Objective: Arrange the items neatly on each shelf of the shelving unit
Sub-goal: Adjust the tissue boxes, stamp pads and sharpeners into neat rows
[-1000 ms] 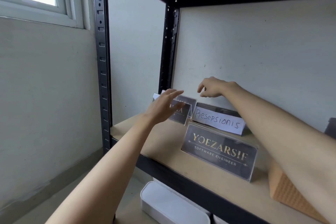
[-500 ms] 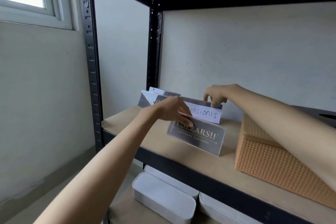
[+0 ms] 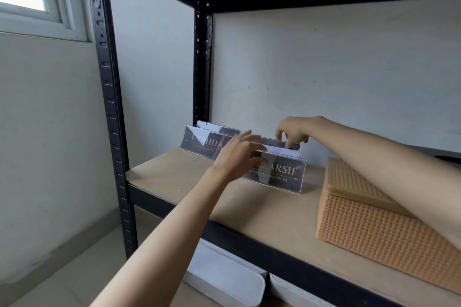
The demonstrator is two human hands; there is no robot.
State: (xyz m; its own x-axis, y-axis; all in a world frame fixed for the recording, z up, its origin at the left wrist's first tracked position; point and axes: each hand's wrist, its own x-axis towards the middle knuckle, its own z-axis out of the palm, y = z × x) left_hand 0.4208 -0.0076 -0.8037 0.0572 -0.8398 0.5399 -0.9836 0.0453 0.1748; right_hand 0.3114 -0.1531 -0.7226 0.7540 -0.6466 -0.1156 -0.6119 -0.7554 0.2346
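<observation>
Several acrylic name signs stand on the wooden shelf [image 3: 174, 177]. My left hand [image 3: 239, 154] grips the top left edge of the dark "Software Engineer" sign [image 3: 279, 174], thumb on its front. Just behind it stands the white paper sign [image 3: 284, 151], and my right hand [image 3: 293, 132] pinches its top edge. Further left, the dark "Uchiha Developer" sign [image 3: 202, 143] stands with one more clear sign [image 3: 217, 127] behind it, both untouched.
A tan woven lidded box [image 3: 369, 222] sits on the shelf to the right, under my right forearm. White bins [image 3: 224, 279] stand on the shelf below. Black uprights [image 3: 109, 107] frame the unit; a wall and window are on the left.
My left hand moved right from the left-hand signs onto the "Software Engineer" sign. My right hand came down and took the top of the white sign. The view pulled back and rightward.
</observation>
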